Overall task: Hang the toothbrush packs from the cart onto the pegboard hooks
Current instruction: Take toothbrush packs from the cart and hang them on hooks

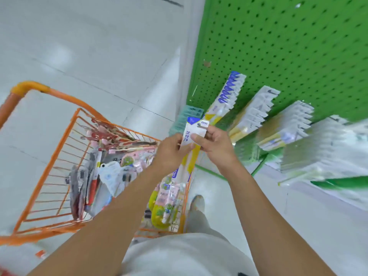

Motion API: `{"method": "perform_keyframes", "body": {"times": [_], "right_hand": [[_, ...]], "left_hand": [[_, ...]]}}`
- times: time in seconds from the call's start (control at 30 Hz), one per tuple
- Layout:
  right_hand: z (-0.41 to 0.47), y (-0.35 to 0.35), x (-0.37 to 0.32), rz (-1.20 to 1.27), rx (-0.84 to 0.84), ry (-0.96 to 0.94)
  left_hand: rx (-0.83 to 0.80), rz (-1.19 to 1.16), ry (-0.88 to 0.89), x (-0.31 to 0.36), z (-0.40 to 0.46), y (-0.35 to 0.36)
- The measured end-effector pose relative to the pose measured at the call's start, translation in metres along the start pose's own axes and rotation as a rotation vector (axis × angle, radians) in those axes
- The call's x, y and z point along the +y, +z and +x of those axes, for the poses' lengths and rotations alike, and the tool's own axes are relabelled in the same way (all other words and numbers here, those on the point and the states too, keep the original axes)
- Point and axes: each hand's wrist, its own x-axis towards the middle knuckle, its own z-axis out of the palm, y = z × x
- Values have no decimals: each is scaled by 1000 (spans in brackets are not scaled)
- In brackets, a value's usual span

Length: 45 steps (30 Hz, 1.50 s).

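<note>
Long white-and-yellow toothbrush pack [191,144] at frame centre, above orange wire cart [49,156]. Left hand [169,154] and right hand [215,146] both pinching its upper end. Long axis running lower-left to upper-right, header aimed toward green pegboard [278,46]; right hand nearer hanging packs [225,98].

place: shop aisle, likely | evidence: green pegboard [288,46] — hung packs [256,110] — orange wire cart [59,156] of goods

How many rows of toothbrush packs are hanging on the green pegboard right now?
4 clear rows on the pegboard: blue-topped row, second row, third row, blurred fourth row. Teal packs lower left may be another.
</note>
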Motion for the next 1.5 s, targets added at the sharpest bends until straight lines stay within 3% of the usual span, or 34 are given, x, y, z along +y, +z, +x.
{"method": "perform_keyframes", "body": {"times": [0.13,0.27,0.57,0.97,1.2,1.27,1.4,1.5], "right_hand": [[3,-34,-1,14,146,-15],[13,-56,8,11,168,17],[60,-77,27,-182,272,13],[93,-83,46,-350,360,61],[48,-48,76,-227,518,131],[19,-18,94,-308,307,96],[-19,44,143,-654,-466,227],[-14,66,178,-916,-551,259]], "left_hand": [[49,129,-2,30,13,24],[16,198,-15,40,31,38],[-17,126,-167,35,57,63],[130,95,-312,-1,23,27],[312,189,-530,-53,-36,-15],[354,198,-616,-75,-59,-25],[372,118,-731,-113,-95,-33],[320,77,-731,-135,-106,-37]]}}
